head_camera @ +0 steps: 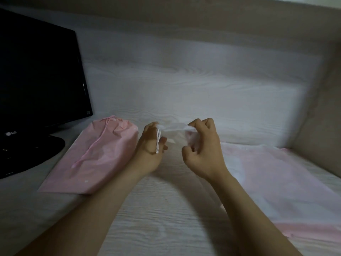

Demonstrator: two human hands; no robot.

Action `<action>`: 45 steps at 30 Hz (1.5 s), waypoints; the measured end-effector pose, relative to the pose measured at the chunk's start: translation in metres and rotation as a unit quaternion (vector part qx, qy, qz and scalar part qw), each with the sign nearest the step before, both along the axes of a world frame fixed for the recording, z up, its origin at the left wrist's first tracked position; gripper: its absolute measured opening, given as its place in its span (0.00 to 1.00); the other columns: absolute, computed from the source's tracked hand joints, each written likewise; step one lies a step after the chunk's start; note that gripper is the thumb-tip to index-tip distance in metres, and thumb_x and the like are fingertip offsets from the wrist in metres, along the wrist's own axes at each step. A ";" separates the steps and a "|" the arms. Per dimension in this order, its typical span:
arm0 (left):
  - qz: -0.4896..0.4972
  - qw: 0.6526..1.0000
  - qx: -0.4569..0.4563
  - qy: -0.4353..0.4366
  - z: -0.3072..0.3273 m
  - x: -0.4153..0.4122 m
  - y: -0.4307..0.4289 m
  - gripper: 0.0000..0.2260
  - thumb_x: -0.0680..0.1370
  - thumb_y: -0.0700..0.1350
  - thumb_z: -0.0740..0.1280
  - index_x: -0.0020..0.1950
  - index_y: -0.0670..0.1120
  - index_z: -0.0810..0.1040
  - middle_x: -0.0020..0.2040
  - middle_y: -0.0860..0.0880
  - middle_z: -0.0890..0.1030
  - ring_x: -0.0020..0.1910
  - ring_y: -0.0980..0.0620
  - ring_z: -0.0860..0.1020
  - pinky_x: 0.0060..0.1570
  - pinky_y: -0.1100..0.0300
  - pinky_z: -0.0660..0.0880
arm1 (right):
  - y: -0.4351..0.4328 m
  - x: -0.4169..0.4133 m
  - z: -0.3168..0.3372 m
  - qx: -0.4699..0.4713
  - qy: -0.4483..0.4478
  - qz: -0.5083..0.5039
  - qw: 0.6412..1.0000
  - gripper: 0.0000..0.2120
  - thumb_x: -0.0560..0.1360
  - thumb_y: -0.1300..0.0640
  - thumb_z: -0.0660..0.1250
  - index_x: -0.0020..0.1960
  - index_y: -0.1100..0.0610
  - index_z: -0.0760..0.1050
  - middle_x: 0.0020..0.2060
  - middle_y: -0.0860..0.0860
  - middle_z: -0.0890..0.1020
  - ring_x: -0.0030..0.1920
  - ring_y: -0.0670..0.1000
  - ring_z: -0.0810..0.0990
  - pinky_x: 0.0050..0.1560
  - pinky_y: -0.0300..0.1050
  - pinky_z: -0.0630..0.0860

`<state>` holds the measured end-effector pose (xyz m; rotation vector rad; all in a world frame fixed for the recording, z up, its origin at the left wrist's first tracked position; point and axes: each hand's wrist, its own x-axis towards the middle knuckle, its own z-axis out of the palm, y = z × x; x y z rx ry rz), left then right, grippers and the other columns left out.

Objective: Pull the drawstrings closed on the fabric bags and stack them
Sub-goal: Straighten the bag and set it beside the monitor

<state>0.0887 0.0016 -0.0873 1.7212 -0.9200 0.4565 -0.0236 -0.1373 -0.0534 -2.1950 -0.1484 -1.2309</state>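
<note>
Overall, a white wood-grain desk (pixel 184 89) carries all items; a dark monitor (pixel 40 76) stands at its far left.

Flat pale pink bags (pixel 276 178) lie on the right side of the desk, partly beneath the right forearm. They are spread flat. Their mouths cannot be made out.

A pink bag (pixel 97 156) lies just left of the left hand, apart from both grips. Its mouth is gathered shut into puckers. Its long axis runs from near left to far right, with the mouth at the far end, towards the monitor. Its pink drawstring (pixel 94 143) trails back along the top face to a knot near the middle.

The left hand (pixel 149 150) has its fingers curled in, pinching a white cord (pixel 158 143) that runs down across the palm side. The right hand (pixel 203 150) is likewise curled, thumb and fingertips pinching the fabric of a white bag (pixel 175 127).

The white bag is held above the desk between the two hands, with its upper edge stretched from one grip to the other. It is thin and sheer, and blurred. That stretched edge runs left to right; the rest of the bag bunches beneath the right hand's fingers, and how far it hangs cannot be judged
</note>
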 end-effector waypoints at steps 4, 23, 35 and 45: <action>0.011 0.998 -0.005 -0.054 0.005 -0.002 0.008 0.06 0.77 0.38 0.58 0.52 0.46 0.69 0.40 0.49 0.76 0.39 0.46 0.81 0.42 0.50 0.80 | -0.009 0.005 -0.008 -0.081 0.023 -0.071 0.994 0.27 0.66 0.73 0.63 0.62 0.55 0.73 0.55 0.52 0.67 0.48 0.49 0.73 0.42 0.44 0.76; 0.148 0.918 0.207 -0.303 -0.001 -0.012 0.009 0.13 0.79 0.36 0.69 0.59 0.51 0.78 0.46 0.53 0.78 0.47 0.45 0.75 0.45 0.51 0.67 | -0.027 0.000 -0.007 0.090 0.058 -0.154 0.982 0.26 0.71 0.58 0.67 0.69 0.51 0.70 0.53 0.52 0.73 0.44 0.44 0.72 0.46 0.43 0.68; -0.004 0.910 0.314 -0.271 -0.004 -0.025 -0.001 0.21 0.86 0.51 0.58 0.80 0.58 0.65 0.62 0.52 0.74 0.58 0.48 0.71 0.60 0.47 0.73 | -0.009 0.006 -0.010 0.155 0.144 -0.111 0.971 0.40 0.71 0.31 0.70 0.75 0.49 0.62 0.61 0.51 0.79 0.61 0.55 0.77 0.63 0.53 0.75; 0.169 0.912 0.338 -0.162 -0.009 -0.013 0.009 0.21 0.83 0.44 0.60 0.77 0.48 0.62 0.67 0.45 0.72 0.60 0.39 0.76 0.59 0.41 0.74 | -0.029 0.009 -0.011 0.307 0.051 -0.175 0.934 0.13 0.77 0.51 0.58 0.55 0.54 0.77 0.46 0.53 0.84 0.50 0.61 0.82 0.55 0.61 0.80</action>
